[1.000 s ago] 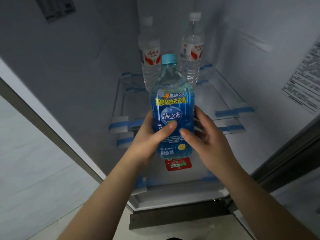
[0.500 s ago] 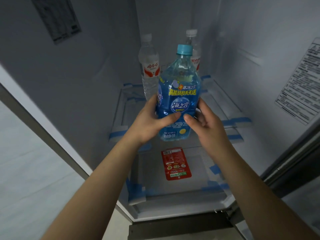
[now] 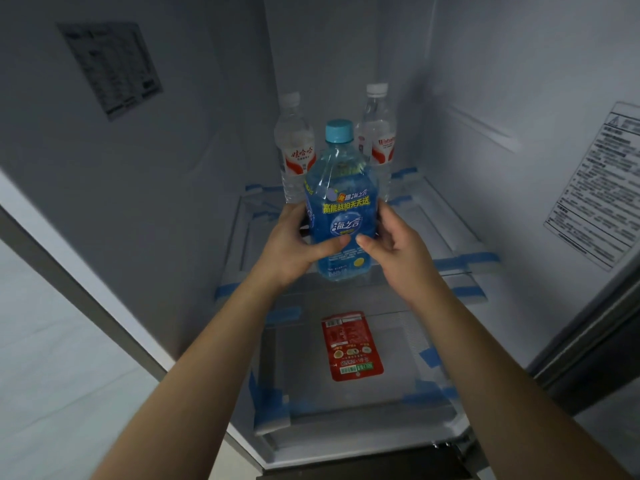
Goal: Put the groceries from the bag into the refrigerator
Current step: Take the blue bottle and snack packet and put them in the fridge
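Observation:
A blue drink bottle [image 3: 341, 188] with a teal cap stands upright between both my hands, inside the open refrigerator, at the front part of the glass shelf [image 3: 446, 233]. My left hand [image 3: 294, 247] grips its left side and my right hand [image 3: 398, 245] grips its right side, thumbs meeting across the label. Whether its base touches the shelf I cannot tell. Behind it stand two clear water bottles with red-and-white labels, one at the left [image 3: 294, 150] and one at the right [image 3: 379, 133].
A red flat packet [image 3: 351, 344] lies on the lower level under the shelf. Blue tape strips [image 3: 464, 263] hold the shelf edges. Printed stickers sit on the left wall [image 3: 110, 67] and the right wall [image 3: 599, 188]. The refrigerator's front rim [image 3: 346, 455] is near me.
Both hands have carried the blue bottle deeper into the refrigerator and lower toward the shelf, closer to the two water bottles. The camera has moved nearer too.

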Motion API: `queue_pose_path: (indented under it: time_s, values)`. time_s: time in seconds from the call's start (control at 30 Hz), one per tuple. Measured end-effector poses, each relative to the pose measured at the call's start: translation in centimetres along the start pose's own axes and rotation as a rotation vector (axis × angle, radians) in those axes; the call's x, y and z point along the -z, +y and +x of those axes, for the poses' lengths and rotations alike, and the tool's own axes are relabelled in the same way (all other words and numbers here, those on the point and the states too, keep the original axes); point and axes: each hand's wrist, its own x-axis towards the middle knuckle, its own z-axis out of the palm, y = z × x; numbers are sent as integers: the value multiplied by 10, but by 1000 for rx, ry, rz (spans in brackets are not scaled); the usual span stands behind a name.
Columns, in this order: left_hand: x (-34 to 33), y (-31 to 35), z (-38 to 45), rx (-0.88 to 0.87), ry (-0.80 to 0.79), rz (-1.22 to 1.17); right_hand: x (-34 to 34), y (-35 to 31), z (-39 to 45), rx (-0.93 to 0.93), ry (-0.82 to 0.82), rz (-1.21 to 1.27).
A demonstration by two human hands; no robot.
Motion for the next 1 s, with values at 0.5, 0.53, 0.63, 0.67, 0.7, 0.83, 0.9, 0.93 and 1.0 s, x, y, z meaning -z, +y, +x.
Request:
queue_pose_path:
  time_s: [0.5,0.53,0.63,0.67,0.7,0.83,0.9,0.93,1.0]
  values:
    - [-18,-20,22,8,152,81,-11,19,36,54,177,-432]
    - [-17,-20,23,8,144,94,-13,19,37,55,181,-446]
    - [-14,-17,27,16,125,118,-17,21,40,46,197,-472]
    - [-15,-16,27,19,130,117,-17,21,40,40,198,-478]
    - [-16,-16,27,20,137,111,-18,20,41,36,195,-480]
    - [-17,-15,25,10,139,101,-15,10,38,1,170,-471]
    - [-15,-12,21,11,136,112,-9,3,34,-54,140,-510]
    - [-15,-9,17,28,147,131,-5,-2,31,-93,136,-521]
    - [-14,-7,6,25,209,199,1,-12,22,-174,157,-536]
